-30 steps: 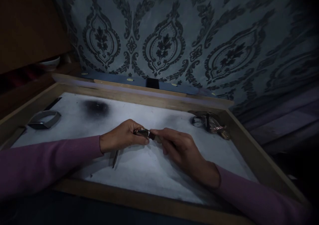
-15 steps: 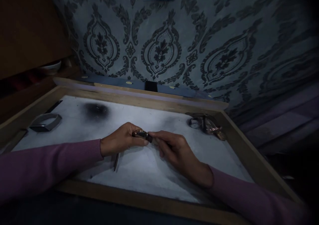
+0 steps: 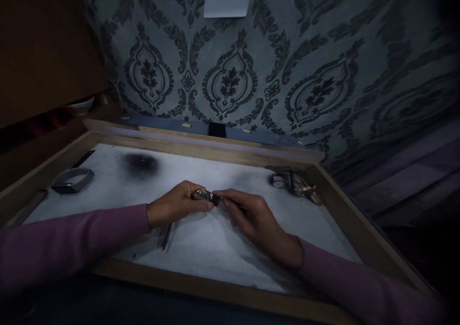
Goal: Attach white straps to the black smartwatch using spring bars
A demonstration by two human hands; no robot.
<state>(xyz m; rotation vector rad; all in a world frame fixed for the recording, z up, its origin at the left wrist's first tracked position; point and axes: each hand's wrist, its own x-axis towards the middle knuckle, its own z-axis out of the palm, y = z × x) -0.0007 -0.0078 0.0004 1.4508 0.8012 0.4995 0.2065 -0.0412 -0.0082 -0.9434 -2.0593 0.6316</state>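
My left hand (image 3: pixel 176 203) is closed around a wristwatch (image 3: pixel 201 194) with a round, shiny case, held above the white surface. A short dark strap piece (image 3: pixel 216 199) shows at the case's right side. My right hand (image 3: pixel 249 214) is pinched right beside it, gripping a slender dark tool (image 3: pixel 237 205) whose tip reaches the edge of the watch. Fingers hide most of the tool. Under my left wrist a thin brownish strip (image 3: pixel 166 237) stands out against the white surface; I cannot tell whether it is a strap or a tool.
A wooden-rimmed tray (image 3: pixel 201 279) with a white bottom surrounds the work. Several watches (image 3: pixel 296 183) lie heaped in its back right corner. A grey angular band (image 3: pixel 73 180) sits at the left, near a dark flat strip (image 3: pixel 34 205). A patterned wall (image 3: pixel 230 78) rises behind.
The view has tipped slightly upward, showing more of the paper on the wall. Both hands keep their hold, and the watch case is turned a little, its face catching more light.
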